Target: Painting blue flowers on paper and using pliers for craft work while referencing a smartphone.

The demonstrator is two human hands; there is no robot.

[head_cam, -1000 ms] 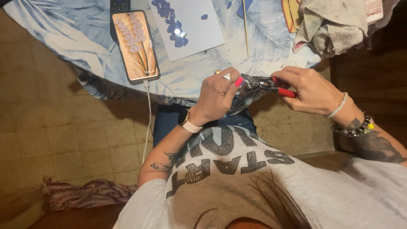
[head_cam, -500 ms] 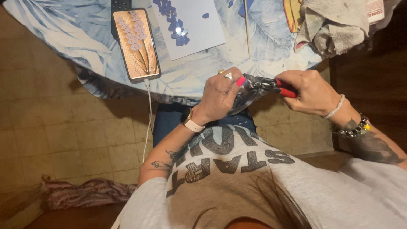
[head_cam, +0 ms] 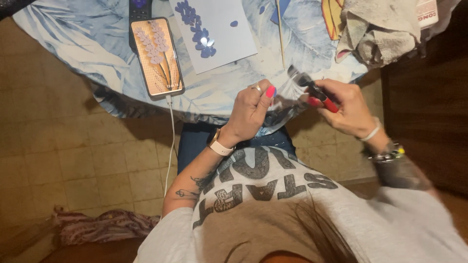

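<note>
Red-handled tool (head_cam: 319, 95) gripped by right hand (head_cam: 348, 109), jaws aimed 10 o'clock at small piece, hard to make out, pinched in left hand (head_cam: 251, 109) fingers. Both held over counter (head_cam: 97, 53) edge. Phone (head_cam: 157, 57) at 10 o'clock, propped flat as lavender reference.

worktop (head_cam: 87, 44): fills top of frame, edge curving down toward centre
phone (head_cam: 157, 57): upper left, on worktop, cable (head_cam: 170, 141) dropping off the edge
remote (head_cam: 140, 9): top edge, just behind phone
paper sheet (head_cam: 214, 29): top centre, right of phone
stick (head_cam: 281, 34): right of sheet
cloth (head_cam: 375, 29): upper right, on worktop
left hand (head_cam: 251, 109): centre, at worktop edge
right hand (head_cam: 343, 109): right of left hand, tool (head_cam: 317, 92) in fingers
rag (head_cam: 102, 226): lower left, on floor
</note>
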